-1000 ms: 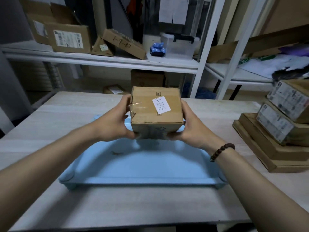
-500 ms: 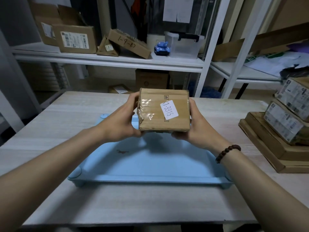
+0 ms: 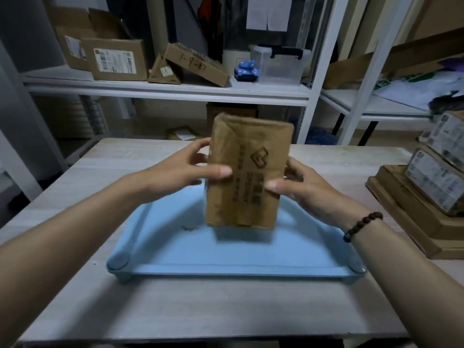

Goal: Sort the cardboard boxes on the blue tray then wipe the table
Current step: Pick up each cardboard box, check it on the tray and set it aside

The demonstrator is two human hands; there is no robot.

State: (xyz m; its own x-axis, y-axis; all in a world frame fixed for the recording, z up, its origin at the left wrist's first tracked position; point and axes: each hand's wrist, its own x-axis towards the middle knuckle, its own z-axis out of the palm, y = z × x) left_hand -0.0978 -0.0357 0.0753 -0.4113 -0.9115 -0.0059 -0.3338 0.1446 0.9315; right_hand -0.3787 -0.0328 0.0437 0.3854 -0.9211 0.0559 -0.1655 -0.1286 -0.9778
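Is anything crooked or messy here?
Yes. On the shelf, the box marked 1-9-87 leans tilted against a squashed box. At the right of the table, the labelled boxes sit slanted on the flat boxes. A small brown scrap lies on the blue tray. The held cardboard box looks rumpled at its top.

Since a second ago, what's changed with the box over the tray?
The cardboard box was turned from flat, label showing, to upright, printed face toward the camera. The left hand and right hand still grip its sides. The blue tray and stacked boxes stayed put.
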